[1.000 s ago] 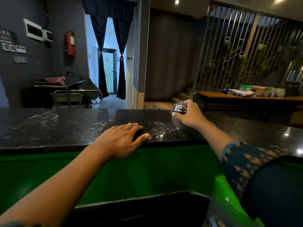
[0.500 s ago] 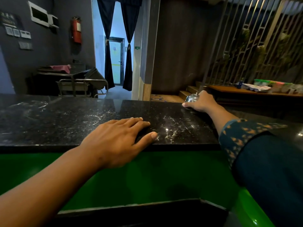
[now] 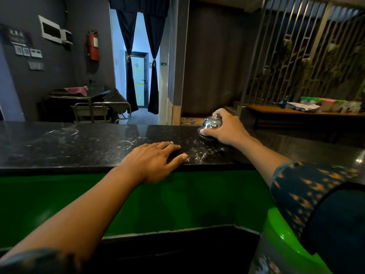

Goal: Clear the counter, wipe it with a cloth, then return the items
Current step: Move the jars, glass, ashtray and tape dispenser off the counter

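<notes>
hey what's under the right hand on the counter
A shiny chrome desk bell sits under the right hand, whose grip curls round its dome. The bell's dark base rests on the black counter. The side beneath the palm is covered.
</notes>
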